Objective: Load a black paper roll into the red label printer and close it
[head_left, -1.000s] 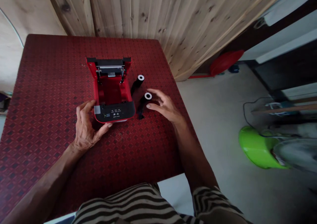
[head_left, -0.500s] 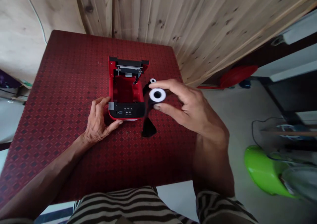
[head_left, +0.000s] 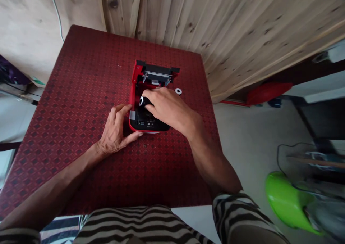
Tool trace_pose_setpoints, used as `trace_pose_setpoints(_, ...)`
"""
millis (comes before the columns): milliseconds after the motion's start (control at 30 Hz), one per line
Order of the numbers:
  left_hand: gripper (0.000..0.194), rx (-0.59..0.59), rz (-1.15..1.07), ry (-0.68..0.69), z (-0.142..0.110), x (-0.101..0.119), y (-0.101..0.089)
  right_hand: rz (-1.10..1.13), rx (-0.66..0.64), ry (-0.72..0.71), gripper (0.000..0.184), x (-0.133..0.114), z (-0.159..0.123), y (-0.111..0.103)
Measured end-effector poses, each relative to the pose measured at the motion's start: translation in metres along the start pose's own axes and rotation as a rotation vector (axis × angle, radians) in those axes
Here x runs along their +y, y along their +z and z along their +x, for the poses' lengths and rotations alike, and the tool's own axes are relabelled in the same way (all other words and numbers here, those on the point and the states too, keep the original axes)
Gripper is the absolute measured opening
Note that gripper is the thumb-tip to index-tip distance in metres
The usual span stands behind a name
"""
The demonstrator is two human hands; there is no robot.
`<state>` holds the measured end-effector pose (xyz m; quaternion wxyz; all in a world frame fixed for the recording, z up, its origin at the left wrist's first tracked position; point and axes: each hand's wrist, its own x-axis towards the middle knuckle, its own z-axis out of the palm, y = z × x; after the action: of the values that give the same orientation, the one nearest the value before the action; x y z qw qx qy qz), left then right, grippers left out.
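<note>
Black roll (head_left: 143,101) being pinched at the printer's (head_left: 150,124) open bay (head_left: 139,90)

Fingers and thumb of the right hand (head_left: 167,105) are gripping the roll, its white end facing the left hand's (head_left: 114,130) side. It is showing within the bay's outline; whether it is touching the bottom, one cannot tell. The left hand is holding the printer's near-left corner, fingers pressing the side, thumb lying along the front edge. Beyond both hands, the lid (head_left: 157,71) is standing raised. A second roll (head_left: 178,91) is showing its white end just beyond the right hand, apart from it. The counter (head_left: 161,165) is stretching beneath both hands. Well to the right of the right hand, a green tub (head_left: 287,200) is sitting on the floor (head_left: 242,139).
</note>
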<state>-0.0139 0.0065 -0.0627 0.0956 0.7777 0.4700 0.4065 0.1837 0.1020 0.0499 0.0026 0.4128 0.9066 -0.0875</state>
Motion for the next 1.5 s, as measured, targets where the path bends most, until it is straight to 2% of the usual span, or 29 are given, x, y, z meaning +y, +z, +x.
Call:
trace_pose_setpoints(233, 0.086, -0.011, 0.006, 0.014, 0.002, 0.000, -0.002, -0.011, -0.089, 0.023, 0.021, 0.003, 0.015, 0.004)
trace_pose_setpoints(467, 0.087, -0.030, 0.013, -0.001, 0.001, 0.000, -0.002, 0.021, -0.136, 0.037, 0.024, 0.002, 0.015, 0.002)
trace_pose_setpoints(567, 0.086, -0.015, 0.000, 0.010, 0.002, 0.000, -0.003, 0.104, -0.052, 0.012, 0.029, 0.006, 0.000, -0.002)
trace_pose_setpoints(667, 0.085, -0.002, 0.004, 0.021, 0.003, 0.000, -0.002, 0.251, 0.069, -0.091, 0.037, 0.008, -0.026, -0.005)
trace_pose_setpoints(800, 0.087, -0.006, 0.013, 0.002, 0.000, -0.002, -0.001, 0.399, 0.166, -0.125, 0.024, 0.004, -0.053, 0.003)
trace_pose_setpoints(933, 0.085, 0.011, -0.027, -0.001, 0.000, -0.005, -0.006, 0.438, 0.304, -0.079, 0.015, 0.002, -0.060, 0.018)
trace_pose_setpoints(1033, 0.085, 0.107, -0.057, -0.042, 0.019, -0.008, -0.019, 0.438, 0.360, -0.070, 0.015, 0.001, -0.063, 0.023)
trace_pose_setpoints(1100, 0.079, 0.158, -0.052, -0.051, 0.045, -0.010, -0.030, 0.421, 0.382, -0.071, 0.016, -0.001, -0.068, 0.024)
trace_pose_setpoints(1200, 0.084, 0.126, 0.017, -0.006, 0.096, -0.012, -0.042, 0.352, 0.441, -0.078, 0.013, -0.006, -0.074, 0.024)
trace_pose_setpoints(1300, 0.082, -0.005, -0.030, 0.015, 0.135, -0.011, -0.042, 0.213, 0.519, -0.074, 0.019, -0.013, -0.078, 0.025)
trace_pose_setpoints(1400, 0.074, -0.051, -0.076, 0.034, 0.140, -0.003, -0.039, 0.119, 0.570, -0.057, 0.025, -0.017, -0.082, 0.030)
trace_pose_setpoints(1500, 0.063, -0.053, -0.102, 0.089, 0.117, 0.008, -0.039, 0.129, 0.591, -0.047, 0.025, -0.019, -0.086, 0.036)
